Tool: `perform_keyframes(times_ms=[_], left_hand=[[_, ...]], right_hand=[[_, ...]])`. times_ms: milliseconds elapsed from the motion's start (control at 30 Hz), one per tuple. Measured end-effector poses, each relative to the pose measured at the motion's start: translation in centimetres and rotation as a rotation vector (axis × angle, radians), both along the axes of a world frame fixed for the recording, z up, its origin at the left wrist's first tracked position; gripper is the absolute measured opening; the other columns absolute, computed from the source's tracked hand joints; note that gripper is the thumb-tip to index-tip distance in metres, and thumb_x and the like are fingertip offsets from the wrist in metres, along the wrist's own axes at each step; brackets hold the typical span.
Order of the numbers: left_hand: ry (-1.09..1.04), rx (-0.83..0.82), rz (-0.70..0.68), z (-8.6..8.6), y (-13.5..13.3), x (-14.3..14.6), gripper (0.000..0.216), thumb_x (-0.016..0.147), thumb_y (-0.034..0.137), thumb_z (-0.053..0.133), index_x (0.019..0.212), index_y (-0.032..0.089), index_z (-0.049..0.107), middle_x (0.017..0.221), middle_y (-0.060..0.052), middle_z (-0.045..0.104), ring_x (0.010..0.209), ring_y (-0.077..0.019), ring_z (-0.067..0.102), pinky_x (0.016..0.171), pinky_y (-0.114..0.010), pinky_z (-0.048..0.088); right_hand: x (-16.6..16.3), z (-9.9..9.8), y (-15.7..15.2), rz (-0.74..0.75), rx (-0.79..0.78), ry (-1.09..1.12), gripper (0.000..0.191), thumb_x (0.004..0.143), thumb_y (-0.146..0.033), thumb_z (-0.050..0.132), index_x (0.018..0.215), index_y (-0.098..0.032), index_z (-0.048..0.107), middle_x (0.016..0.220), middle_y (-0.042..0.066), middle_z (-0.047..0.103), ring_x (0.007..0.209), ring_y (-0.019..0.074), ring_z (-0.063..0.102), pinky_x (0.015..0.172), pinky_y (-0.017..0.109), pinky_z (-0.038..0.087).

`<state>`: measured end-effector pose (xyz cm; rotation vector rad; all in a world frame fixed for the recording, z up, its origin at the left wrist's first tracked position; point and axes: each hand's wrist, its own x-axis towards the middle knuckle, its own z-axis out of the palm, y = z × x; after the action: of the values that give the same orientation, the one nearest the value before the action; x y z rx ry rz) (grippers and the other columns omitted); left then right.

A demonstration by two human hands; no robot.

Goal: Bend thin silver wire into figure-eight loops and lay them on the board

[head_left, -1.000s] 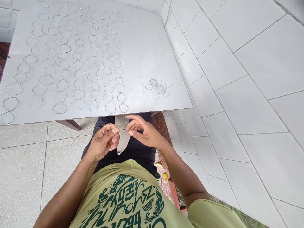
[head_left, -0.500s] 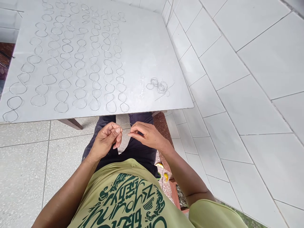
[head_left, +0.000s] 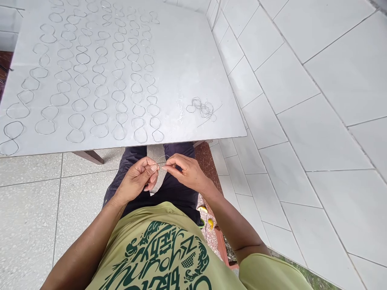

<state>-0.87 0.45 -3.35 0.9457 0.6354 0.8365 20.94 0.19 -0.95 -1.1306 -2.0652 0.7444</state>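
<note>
A thin wire (head_left: 163,156), bent in a curve, runs between my two hands above my lap, in front of the table's near edge. My left hand (head_left: 143,173) pinches it between thumb and fingers, and part of a loop shows over those fingers. Thumb and forefinger of my right hand (head_left: 186,171) close on the wire's other side, close to the left fingertips. Much of the wire is hidden by the fingers. On the white table (head_left: 181,52) lie several rows of figure-eight wire shapes (head_left: 121,120).
A tangled heap of loose wire (head_left: 202,108) lies on the table's right part. White wall tiles (head_left: 302,112) rise close on my right. A table leg (head_left: 90,157) stands under the near edge. Small yellow things (head_left: 211,223) lie low by my right side.
My right fingertips have come closer to the left ones, and the wire between them now arches more. The view has shifted slightly.
</note>
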Motion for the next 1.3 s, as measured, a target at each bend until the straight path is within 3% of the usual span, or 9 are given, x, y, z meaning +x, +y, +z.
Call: perform_keyframes(times_ms=[200,433,600,733,933,1300], left_hand=[[-0.022,-0.045,-0.058,-0.3,-0.2,-0.3,0.024,0.103,0.037,0.064,0.09,0.021,0.053,0.065,0.006,0.055,0.043,-0.006,0.044,0.04,-0.019,0.029],[-0.046,-0.141,-0.066,0.3,-0.1,-0.6,0.028,0.103,0.046,0.061,0.098,0.019,0.059,0.065,0.006,0.052,0.043,-0.0063,0.044,0.042,-0.019,0.027],[-0.079,-0.341,-0.065,0.8,0.4,-0.9,0.049,0.105,0.062,0.045,0.098,0.018,0.063,0.062,0.002,0.052,0.04,-0.0091,0.043,0.039,-0.02,0.021],[-0.072,-0.422,-0.042,0.8,0.5,-0.7,0.045,0.103,0.055,0.051,0.089,0.015,0.065,0.061,0.003,0.047,0.041,-0.0065,0.039,0.042,-0.021,0.021],[-0.014,-0.452,-0.012,0.8,-0.1,0.0,0.034,0.102,0.041,0.052,0.083,0.015,0.063,0.062,0.003,0.044,0.043,-0.0063,0.037,0.045,-0.022,0.02],[0.116,-0.359,0.011,-0.1,-1.0,0.7,0.036,0.103,0.047,0.053,0.082,0.018,0.059,0.059,0.006,0.041,0.043,-0.0058,0.032,0.046,-0.022,0.019]], right_hand=[[0.1,-0.1,0.3,0.019,0.026,-0.03,0.022,0.107,-0.038,0.058,0.091,-0.022,0.06,0.084,0.003,0.065,0.075,0.016,0.06,0.072,0.029,0.047],[0.3,0.1,0.8,0.08,0.082,-0.06,0.019,0.107,-0.033,0.059,0.093,-0.021,0.058,0.084,0.002,0.063,0.073,0.0148,0.059,0.069,0.027,0.046],[0.2,-0.1,0.7,0.076,0.068,-0.097,0.02,0.108,-0.033,0.059,0.092,-0.021,0.056,0.085,0.003,0.063,0.072,0.0146,0.058,0.07,0.027,0.047],[0.0,-0.4,0.5,0.079,0.079,-0.122,0.019,0.108,-0.033,0.058,0.094,-0.02,0.056,0.085,0.003,0.063,0.072,0.0145,0.058,0.069,0.027,0.046],[-0.1,-0.5,0.5,0.074,0.096,-0.17,0.02,0.109,-0.033,0.057,0.093,-0.02,0.055,0.085,0.003,0.063,0.072,0.0146,0.057,0.07,0.028,0.043],[-0.3,-0.8,0.8,0.1,0.142,-0.299,0.028,0.11,-0.037,0.054,0.089,-0.02,0.054,0.08,0.003,0.064,0.069,0.0154,0.054,0.066,0.03,0.038]])
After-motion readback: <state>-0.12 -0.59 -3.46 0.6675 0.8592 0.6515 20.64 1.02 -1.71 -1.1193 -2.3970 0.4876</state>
